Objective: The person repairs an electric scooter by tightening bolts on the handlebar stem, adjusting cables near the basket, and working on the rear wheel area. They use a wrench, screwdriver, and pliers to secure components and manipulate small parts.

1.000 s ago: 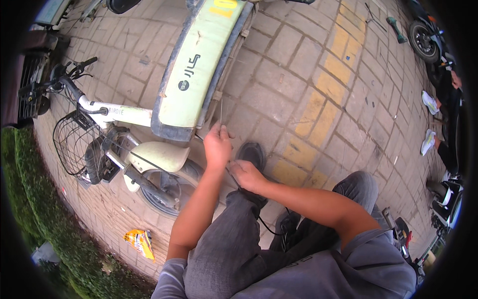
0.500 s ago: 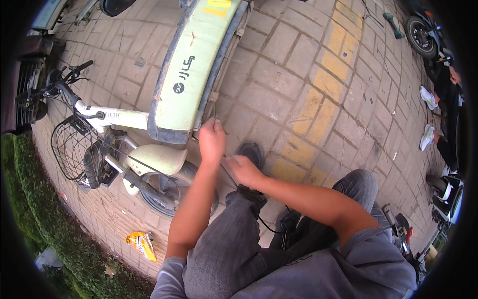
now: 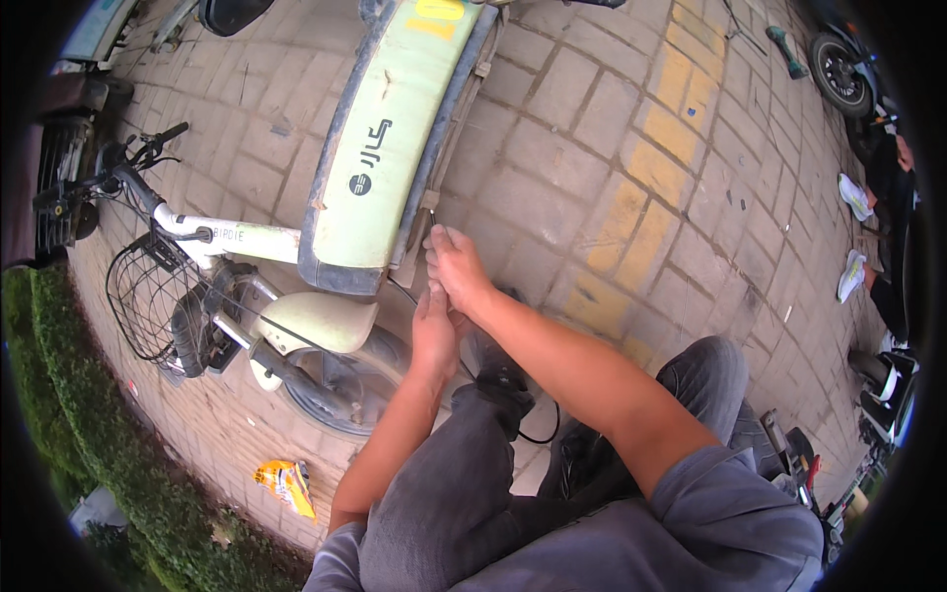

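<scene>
A pale green scooter body panel [image 3: 395, 148] lies across the paving in front of me. My right hand [image 3: 456, 268] reaches to its lower edge, fingers pinched on a thin dark tool [image 3: 431, 215] that touches the panel's rim. Just below it, my left hand [image 3: 434, 333] is closed around a thin black cable [image 3: 400, 289] coming out from under the panel. A dark wheel [image 3: 335, 390] sits under my left forearm. My knees in grey trousers fill the bottom of the view.
A white bicycle [image 3: 237, 237] with a wire basket [image 3: 143, 291] stands to the left. An orange wrapper [image 3: 286, 483] lies near the grass strip [image 3: 59, 414]. Yellow paving tiles [image 3: 641, 197] run diagonally. Another person [image 3: 893, 247] and parked scooters are at the right edge.
My right hand has moved up past the left to the panel's edge. My left hand has slid down a little, below the right.
</scene>
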Available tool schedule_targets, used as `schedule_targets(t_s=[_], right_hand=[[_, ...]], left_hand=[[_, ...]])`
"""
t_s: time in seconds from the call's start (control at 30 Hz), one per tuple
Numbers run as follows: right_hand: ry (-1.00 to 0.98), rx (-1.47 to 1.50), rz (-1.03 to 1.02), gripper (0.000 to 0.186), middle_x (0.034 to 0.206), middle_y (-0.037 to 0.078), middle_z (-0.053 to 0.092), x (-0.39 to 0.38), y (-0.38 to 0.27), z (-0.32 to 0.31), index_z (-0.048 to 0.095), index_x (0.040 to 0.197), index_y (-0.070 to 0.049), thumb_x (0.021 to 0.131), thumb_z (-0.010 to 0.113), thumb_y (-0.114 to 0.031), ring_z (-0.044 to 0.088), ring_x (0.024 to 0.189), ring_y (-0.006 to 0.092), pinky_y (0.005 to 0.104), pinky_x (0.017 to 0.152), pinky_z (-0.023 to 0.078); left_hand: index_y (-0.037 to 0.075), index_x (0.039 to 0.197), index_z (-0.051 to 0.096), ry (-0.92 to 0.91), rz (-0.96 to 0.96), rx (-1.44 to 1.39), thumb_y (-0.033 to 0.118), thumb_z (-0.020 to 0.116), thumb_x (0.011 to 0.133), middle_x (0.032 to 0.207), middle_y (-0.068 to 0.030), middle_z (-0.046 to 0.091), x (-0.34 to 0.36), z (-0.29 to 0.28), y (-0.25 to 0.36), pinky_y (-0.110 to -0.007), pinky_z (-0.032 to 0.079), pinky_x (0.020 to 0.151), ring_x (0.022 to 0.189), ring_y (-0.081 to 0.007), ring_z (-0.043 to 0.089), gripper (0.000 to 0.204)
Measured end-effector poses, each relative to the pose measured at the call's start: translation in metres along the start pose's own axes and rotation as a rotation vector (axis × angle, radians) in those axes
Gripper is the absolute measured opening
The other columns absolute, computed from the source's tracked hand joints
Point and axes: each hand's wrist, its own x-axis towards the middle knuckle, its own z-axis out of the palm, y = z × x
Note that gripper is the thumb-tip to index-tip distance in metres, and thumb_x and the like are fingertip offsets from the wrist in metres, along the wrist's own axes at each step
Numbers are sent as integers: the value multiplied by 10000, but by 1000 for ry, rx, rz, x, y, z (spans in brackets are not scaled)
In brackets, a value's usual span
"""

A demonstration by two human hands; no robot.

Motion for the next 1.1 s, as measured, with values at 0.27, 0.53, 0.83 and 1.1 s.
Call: schedule_targets(t_s=[0.27, 0.53, 0.83, 1.1], right_hand=[[43, -254, -132, 289, 566, 25, 452, 12, -9, 6, 523, 823, -18, 980, 421, -237, 427, 451, 144, 313, 424, 349], [-143, -1042, -121, 341, 640, 117, 615, 8, -46, -18, 624, 805, 21, 928, 526, -282, 596, 565, 167, 338, 561, 475], [94, -747, -500, 158, 623, 54, 589, 64, -98, -17, 623, 817, 31, 833, 628, -127, 524, 520, 139, 296, 520, 429], [126, -844, -195, 194, 769, 204, 641, 53, -107, 4, 631, 817, 56, 786, 571, -126, 620, 744, 309, 396, 680, 469]], left_hand=[[3, 1055, 529, -142, 76, -52, 241, 377, 1016, 840, -60, 552, 7, -19, -32, -312, 439, 739, 779, -172, 540, 285], [-3, 956, 531, 56, 156, 213, 198, 389, 1012, 590, 22, 361, 5, -9, -34, -272, 318, 481, 494, -108, 314, 252], [-11, 899, 557, 136, 318, 367, 163, 431, 984, 597, 31, 418, 8, -14, -15, -260, 334, 478, 516, -66, 376, 231], [-44, 846, 578, 213, 498, 752, 152, 469, 951, 569, -48, 449, 30, -16, 17, -326, 367, 529, 544, -139, 382, 248]])
